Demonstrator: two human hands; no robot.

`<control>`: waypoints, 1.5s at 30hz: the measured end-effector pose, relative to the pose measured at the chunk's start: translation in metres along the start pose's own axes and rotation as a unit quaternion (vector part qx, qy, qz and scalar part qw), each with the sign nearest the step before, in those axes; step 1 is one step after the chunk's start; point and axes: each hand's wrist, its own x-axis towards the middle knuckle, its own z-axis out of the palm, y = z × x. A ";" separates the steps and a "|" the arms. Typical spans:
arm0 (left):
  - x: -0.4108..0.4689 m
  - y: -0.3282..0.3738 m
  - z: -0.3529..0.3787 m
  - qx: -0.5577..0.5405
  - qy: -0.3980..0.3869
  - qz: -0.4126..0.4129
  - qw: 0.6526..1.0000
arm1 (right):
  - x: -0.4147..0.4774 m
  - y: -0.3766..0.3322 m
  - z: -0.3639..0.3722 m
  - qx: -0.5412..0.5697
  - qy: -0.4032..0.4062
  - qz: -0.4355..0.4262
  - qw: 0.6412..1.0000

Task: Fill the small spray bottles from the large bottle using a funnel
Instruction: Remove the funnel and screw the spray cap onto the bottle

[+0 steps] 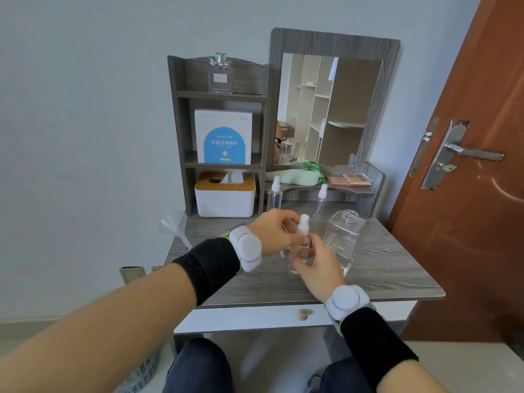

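Both my hands work one small spray bottle (300,251) above the bench (382,265): right hand (317,265) fingers grip the body, left hand (276,232) fingers pinch the white cap (303,224). Hold upright, twist gently; funnel (174,226) waits left.

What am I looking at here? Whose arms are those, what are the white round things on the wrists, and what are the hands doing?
There is no machine here. A person wears a camera on their head, so the picture looks down their own arms. The white round things are bands strapped on the wrists; what they do, the picture cannot tell. Both hands hold one small spray bottle over the grey table: the left hand pinches its white top, the right hand grips its clear body. Next to them stands a large clear bottle with no cap. A clear funnel sits at the table's left edge. Two more small spray bottles wait at the back.
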 end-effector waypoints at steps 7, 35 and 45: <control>0.005 0.007 0.008 -0.011 0.045 -0.013 0.999 | 0.004 0.001 0.005 0.008 -0.005 -0.012 1.000; 0.006 0.019 -0.023 0.105 -0.032 0.029 0.994 | 0.007 -0.002 0.008 0.009 -0.018 -0.013 1.000; 0.009 0.019 -0.022 0.103 -0.048 0.014 0.993 | 0.007 -0.005 0.006 0.015 -0.027 -0.003 1.000</control>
